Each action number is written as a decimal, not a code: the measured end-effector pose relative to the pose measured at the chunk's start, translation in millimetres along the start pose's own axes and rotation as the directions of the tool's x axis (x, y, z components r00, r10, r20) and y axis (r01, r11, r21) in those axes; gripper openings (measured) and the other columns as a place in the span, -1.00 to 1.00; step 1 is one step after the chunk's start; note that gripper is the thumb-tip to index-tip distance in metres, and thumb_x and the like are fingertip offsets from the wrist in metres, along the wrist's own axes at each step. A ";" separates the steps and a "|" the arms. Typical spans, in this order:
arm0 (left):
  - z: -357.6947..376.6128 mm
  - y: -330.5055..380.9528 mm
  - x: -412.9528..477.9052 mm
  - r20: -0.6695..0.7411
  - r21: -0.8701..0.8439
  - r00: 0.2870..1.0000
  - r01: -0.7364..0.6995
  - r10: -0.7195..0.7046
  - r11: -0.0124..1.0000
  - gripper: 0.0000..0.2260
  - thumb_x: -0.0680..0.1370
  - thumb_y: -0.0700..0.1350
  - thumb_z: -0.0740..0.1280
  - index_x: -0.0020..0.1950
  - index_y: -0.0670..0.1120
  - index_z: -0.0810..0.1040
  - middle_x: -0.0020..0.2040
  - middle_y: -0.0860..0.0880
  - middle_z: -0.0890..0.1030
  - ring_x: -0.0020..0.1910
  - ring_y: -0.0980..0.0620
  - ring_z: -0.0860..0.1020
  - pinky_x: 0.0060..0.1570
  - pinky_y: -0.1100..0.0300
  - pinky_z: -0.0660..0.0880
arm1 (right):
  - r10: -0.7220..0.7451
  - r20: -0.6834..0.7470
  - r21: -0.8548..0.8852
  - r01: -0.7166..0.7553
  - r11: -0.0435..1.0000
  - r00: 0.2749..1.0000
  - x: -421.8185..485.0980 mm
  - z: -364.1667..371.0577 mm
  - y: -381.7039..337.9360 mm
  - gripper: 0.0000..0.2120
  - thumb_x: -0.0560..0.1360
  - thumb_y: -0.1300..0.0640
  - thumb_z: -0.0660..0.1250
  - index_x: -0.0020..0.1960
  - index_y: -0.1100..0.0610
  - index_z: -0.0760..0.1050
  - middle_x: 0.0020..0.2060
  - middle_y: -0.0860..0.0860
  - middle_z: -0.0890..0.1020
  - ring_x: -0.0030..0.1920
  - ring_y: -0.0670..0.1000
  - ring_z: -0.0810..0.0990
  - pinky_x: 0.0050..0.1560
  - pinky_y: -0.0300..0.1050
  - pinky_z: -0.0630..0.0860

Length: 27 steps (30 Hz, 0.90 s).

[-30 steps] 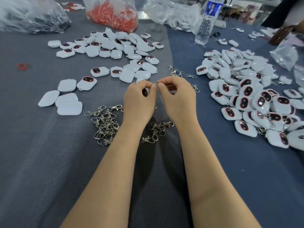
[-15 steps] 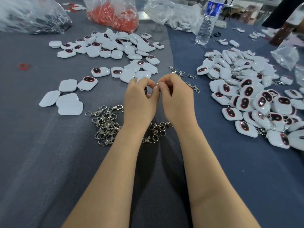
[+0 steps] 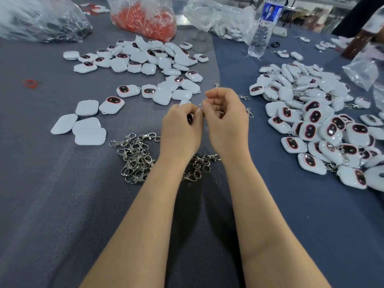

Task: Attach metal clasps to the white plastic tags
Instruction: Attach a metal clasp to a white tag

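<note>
My left hand (image 3: 181, 129) grips a white plastic tag (image 3: 189, 118), mostly hidden inside the curled fingers. My right hand (image 3: 226, 119) pinches a metal clasp ring (image 3: 200, 106) right against the tag, fingertips of both hands meeting. A heap of loose metal clasps (image 3: 136, 156) lies below left of my left hand, and a smaller bunch of clasps (image 3: 199, 165) lies between my wrists. Bare white tags (image 3: 145, 65) are scattered at the upper left. A big pile of tags with clasps (image 3: 315, 121) fills the right side.
A water bottle (image 3: 262, 28) stands at the back. Plastic bags lie along the far edge: one with red parts (image 3: 143, 19), one dark (image 3: 41, 21), one with white parts (image 3: 224, 19). Another clear bag (image 3: 363, 71) sits at far right. Grey cloth (image 3: 52, 204) covers the table.
Both hands stay together at the tag. My right hand has turned and lifted slightly, its fingers working the clasp ring; the left hand has barely shifted.
</note>
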<state>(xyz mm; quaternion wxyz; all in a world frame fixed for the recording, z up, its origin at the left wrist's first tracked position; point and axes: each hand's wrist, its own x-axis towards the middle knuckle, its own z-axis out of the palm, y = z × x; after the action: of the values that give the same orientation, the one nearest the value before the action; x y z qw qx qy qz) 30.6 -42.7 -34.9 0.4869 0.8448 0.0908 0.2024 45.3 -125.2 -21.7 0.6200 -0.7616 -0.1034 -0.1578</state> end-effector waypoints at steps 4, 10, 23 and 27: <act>-1.2 -0.3 1.0 -0.012 -0.009 1.000 -0.008 0.008 1.000 -0.80 0.60 -0.10 0.21 -0.13 -0.11 0.57 -0.13 -0.13 0.58 -0.17 0.03 0.44 -0.22 0.31 0.23 | -0.002 0.001 -0.096 0.002 0.995 1.000 -0.1 0.6 2.9 -0.85 0.48 0.34 0.29 -0.10 0.10 0.48 -0.27 -0.03 0.53 -0.33 -0.21 0.42 -0.28 -0.45 0.39; -1.0 -2.7 0.4 -0.004 0.068 1.000 -0.017 0.017 0.998 -0.82 0.61 -0.09 0.20 -0.18 -0.03 0.46 -0.08 -0.13 0.54 -0.19 0.03 0.41 -0.24 0.32 0.21 | -0.065 0.055 -0.243 0.077 0.967 0.996 -0.5 0.2 6.1 -0.89 0.48 0.33 0.29 -0.12 0.13 0.48 -0.24 0.08 0.56 -0.25 -0.04 0.46 -0.24 -0.34 0.40; -1.9 -0.5 -0.9 -0.027 0.134 0.999 -0.029 0.033 0.991 -0.80 0.61 -0.07 0.20 -0.07 -0.11 0.56 -0.10 -0.04 0.46 -0.18 0.01 0.41 -0.13 0.18 0.32 | -0.087 0.056 -0.233 0.098 0.967 0.995 0.2 -0.5 8.6 -0.89 0.44 0.36 0.31 -0.15 0.17 0.50 -0.26 0.12 0.57 -0.26 0.04 0.48 -0.22 -0.22 0.45; -3.2 1.7 -2.9 -0.022 0.168 0.998 -0.055 0.059 0.984 -0.80 0.62 -0.09 0.19 -0.04 -0.16 0.56 -0.09 -0.05 0.42 -0.11 -0.09 0.45 -0.07 0.10 0.40 | -0.058 0.104 -0.241 0.082 0.967 0.993 3.9 -2.0 13.1 -0.83 0.43 0.35 0.31 -0.18 0.10 0.48 -0.25 0.13 0.57 -0.29 -0.02 0.45 -0.21 -0.22 0.46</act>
<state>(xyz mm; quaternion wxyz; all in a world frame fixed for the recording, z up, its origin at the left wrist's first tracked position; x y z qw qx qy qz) 26.5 -42.1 -32.8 0.4069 0.8822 0.0899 0.2193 53.3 -130.0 -31.9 0.5095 -0.8349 -0.1397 -0.1541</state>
